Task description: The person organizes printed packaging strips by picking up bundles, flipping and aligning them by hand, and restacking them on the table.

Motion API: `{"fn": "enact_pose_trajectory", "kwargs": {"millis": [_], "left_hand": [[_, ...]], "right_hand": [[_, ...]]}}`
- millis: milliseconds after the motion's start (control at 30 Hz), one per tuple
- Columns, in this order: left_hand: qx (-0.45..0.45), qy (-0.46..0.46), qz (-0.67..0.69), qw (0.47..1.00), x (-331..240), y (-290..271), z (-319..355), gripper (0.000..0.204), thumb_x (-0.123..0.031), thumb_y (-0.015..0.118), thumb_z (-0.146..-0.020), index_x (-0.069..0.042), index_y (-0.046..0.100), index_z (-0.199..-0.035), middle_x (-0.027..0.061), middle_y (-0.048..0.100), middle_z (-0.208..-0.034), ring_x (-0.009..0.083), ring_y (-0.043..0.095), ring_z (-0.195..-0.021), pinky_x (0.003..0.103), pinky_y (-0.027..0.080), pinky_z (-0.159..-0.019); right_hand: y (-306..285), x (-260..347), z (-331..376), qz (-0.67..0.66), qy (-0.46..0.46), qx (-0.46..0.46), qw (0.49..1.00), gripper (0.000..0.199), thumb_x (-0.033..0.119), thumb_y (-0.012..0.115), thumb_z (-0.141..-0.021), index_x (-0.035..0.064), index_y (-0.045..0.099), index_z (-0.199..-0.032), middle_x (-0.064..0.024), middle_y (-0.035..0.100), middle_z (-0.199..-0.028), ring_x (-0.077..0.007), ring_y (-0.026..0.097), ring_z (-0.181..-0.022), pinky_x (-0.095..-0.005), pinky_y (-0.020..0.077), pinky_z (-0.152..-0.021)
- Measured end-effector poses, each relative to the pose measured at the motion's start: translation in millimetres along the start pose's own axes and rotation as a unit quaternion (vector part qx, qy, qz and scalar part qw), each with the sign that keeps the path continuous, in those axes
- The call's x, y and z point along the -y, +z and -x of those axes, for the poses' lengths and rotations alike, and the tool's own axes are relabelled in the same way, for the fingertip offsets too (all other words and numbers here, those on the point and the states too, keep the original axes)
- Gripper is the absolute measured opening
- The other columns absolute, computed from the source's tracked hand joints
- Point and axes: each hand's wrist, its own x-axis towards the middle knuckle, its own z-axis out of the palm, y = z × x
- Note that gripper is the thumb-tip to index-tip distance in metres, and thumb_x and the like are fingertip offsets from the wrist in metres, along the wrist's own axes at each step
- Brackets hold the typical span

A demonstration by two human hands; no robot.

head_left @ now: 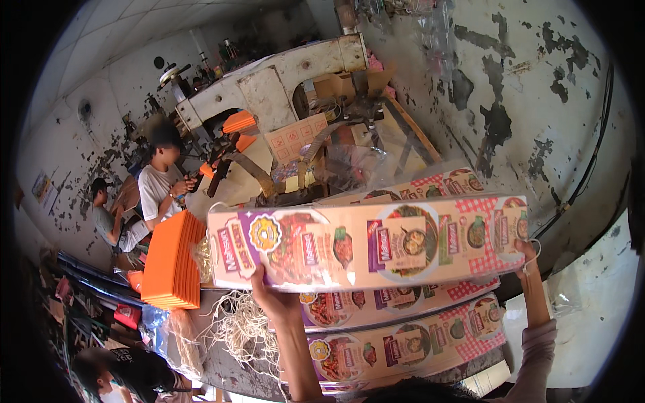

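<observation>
My two hands hold up a thick stack of long printed cards, beige with food pictures and a red checked corner. My left hand grips its lower edge near the left end, thumb on the front face. At the right end, my right hand is closed round the edge, with a loop of white string beside the fingers. More printed stacks of the same kind lie below on the table, and another shows behind the raised one. The fingers behind the stack are hidden.
Left of the stack stands a pile of orange sheets. A tangle of white string lies on the table. An old white machine rises behind. A person in a white shirt and others are at the left; a peeling wall is right.
</observation>
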Motion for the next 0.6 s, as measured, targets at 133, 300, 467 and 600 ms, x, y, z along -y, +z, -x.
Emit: {"fn": "enact_pose_trajectory", "kwargs": {"millis": [133,300,467,600], "left_hand": [[-0.017,0.023,-0.053,0.998,-8,-15,40,0.049,-0.029,0.048,-0.074,0.0,0.039,-0.113,0.01,0.049,-0.103,0.0205,0.048,-0.097,0.036,0.039,-0.082],[-0.025,0.016,-0.203,0.979,-17,-68,101,0.056,-0.037,0.037,-0.074,-0.001,0.035,-0.116,0.0113,0.046,-0.109,0.0238,0.043,-0.103,0.04,0.035,-0.086],[-0.08,-0.033,-0.201,0.976,-4,-102,126,0.055,-0.04,0.035,-0.078,-0.001,0.036,-0.116,0.0097,0.045,-0.111,0.0222,0.043,-0.104,0.038,0.033,-0.088],[-0.116,-0.082,-0.171,0.975,7,-105,116,0.056,-0.036,0.048,-0.077,0.002,0.037,-0.116,0.0114,0.045,-0.113,0.0221,0.043,-0.104,0.036,0.032,-0.089]], "right_hand": [[-25,-15,26,-0.052,-0.037,0.05,0.997,0.058,0.024,0.061,-0.066,0.0028,0.04,-0.116,-0.0104,0.054,-0.105,-0.0212,0.055,-0.091,-0.0339,0.0443,-0.08],[-52,-13,72,-0.043,-0.013,0.024,0.999,0.059,0.023,0.061,-0.065,0.0008,0.04,-0.115,-0.0096,0.054,-0.105,-0.0214,0.055,-0.088,-0.0332,0.0453,-0.077],[-41,-5,72,-0.013,0.026,-0.011,1.0,0.06,0.021,0.062,-0.063,0.0,0.041,-0.114,-0.0098,0.054,-0.102,-0.0206,0.056,-0.085,-0.0319,0.0459,-0.074],[-16,-13,49,0.005,0.071,-0.028,0.997,0.06,0.019,0.063,-0.061,-0.0007,0.041,-0.113,-0.01,0.055,-0.1,-0.02,0.057,-0.083,-0.0309,0.0465,-0.071]]}}
